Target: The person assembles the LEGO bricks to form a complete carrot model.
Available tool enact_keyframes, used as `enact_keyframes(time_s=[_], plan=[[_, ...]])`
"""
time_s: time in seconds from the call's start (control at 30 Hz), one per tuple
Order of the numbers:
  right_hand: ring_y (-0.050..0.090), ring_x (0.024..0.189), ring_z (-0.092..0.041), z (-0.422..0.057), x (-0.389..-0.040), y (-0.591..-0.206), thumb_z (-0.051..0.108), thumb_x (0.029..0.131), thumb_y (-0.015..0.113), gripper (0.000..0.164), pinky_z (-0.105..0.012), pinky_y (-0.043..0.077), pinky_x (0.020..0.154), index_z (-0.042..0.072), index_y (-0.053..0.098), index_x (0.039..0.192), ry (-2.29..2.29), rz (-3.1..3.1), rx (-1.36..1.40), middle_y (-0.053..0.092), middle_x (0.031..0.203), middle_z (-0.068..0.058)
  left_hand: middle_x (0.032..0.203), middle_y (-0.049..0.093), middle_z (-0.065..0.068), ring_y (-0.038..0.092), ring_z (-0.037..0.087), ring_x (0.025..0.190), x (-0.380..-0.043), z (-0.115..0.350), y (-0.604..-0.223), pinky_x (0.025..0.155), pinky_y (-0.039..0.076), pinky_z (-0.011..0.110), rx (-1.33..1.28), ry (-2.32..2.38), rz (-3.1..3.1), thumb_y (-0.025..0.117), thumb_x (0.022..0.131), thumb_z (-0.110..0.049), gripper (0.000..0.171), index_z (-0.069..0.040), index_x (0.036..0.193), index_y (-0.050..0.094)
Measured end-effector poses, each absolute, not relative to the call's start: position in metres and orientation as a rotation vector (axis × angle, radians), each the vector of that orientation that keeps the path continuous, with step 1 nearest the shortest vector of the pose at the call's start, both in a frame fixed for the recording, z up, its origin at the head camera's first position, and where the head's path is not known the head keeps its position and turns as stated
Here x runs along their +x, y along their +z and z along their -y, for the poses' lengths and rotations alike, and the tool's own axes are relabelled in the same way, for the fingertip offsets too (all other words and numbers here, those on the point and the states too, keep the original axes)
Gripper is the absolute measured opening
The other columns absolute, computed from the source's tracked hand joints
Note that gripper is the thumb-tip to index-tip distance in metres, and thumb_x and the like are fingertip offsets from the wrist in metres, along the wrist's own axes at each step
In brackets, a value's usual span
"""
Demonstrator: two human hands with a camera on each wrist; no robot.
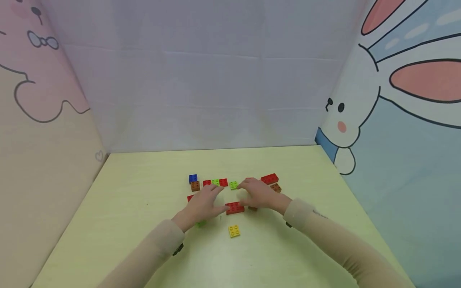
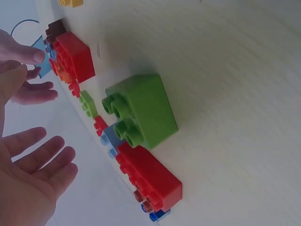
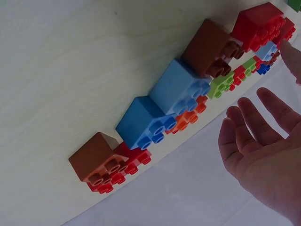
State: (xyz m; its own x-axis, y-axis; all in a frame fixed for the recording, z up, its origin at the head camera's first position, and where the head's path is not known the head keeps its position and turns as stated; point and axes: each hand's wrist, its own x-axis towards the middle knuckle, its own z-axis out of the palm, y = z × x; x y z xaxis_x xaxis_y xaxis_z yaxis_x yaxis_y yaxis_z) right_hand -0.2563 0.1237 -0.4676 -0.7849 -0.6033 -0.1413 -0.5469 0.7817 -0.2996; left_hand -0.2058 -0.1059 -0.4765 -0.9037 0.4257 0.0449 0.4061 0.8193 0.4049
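My left hand (image 1: 201, 204) is over the left bricks, fingers spread and relaxed, holding nothing. A green brick (image 2: 146, 110) stands under its wrist, with a long red brick (image 2: 150, 176) beyond. My right hand (image 1: 262, 195) hovers over the right bricks, its fingers loosely bent and nothing in them. Between the hands lies a red brick (image 1: 235, 208), close to both thumbs; contact is unclear. Beneath the right hand, a brown brick (image 3: 209, 47), a light blue brick (image 3: 178, 87) and a blue brick (image 3: 146, 122) stand in a line, mostly hidden in the head view.
Nearest me sits a yellow brick (image 1: 234, 231). Along the back are a dark blue brick (image 1: 193, 178), a small brown brick (image 1: 195, 186), a light green brick (image 1: 233, 185) and a long red brick (image 1: 269, 179). Fabric walls (image 1: 216, 80) border the table (image 1: 144, 240).
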Motion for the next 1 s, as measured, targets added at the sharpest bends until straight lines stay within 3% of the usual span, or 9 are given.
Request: enact_keyframes(time_s=[0.2,0.43,1.0], plan=[[0.053,0.111,-0.019,-0.119,-0.249,-0.475,0.046,0.078,0.076,0.057,-0.04,0.045,0.089,0.016,0.063,0.125,-0.375,-2.702,-0.915,0.06,0.122,0.0,0.116,0.059,0.005,0.053,0.018,0.103,-0.189,0.096,-0.48,0.083,0.049,0.034,0.728,0.719,-2.86,0.074,0.078,-0.05,0.061,-0.009,0.122,0.062],[0.055,0.099,-0.013,-0.116,-0.242,-0.476,0.042,0.077,0.078,0.054,-0.033,0.047,0.084,0.015,0.064,0.122,-0.433,-2.649,-0.943,0.063,0.115,0.002,0.099,0.06,0.0,0.052,0.012,0.086,-0.179,0.086,-0.48,0.073,0.047,0.028,0.721,0.745,-2.776,0.079,0.074,-0.047,0.054,-0.012,0.114,0.067],[0.056,0.094,-0.01,-0.113,-0.239,-0.488,0.032,0.082,0.077,0.042,-0.029,0.047,0.082,0.013,0.067,0.118,-0.436,-2.679,-0.96,0.065,0.107,0.005,0.099,0.064,-0.005,0.055,0.01,0.089,-0.171,0.077,-0.497,0.081,0.047,0.029,0.795,0.74,-2.705,0.084,0.072,-0.037,0.048,-0.01,0.109,0.069]])
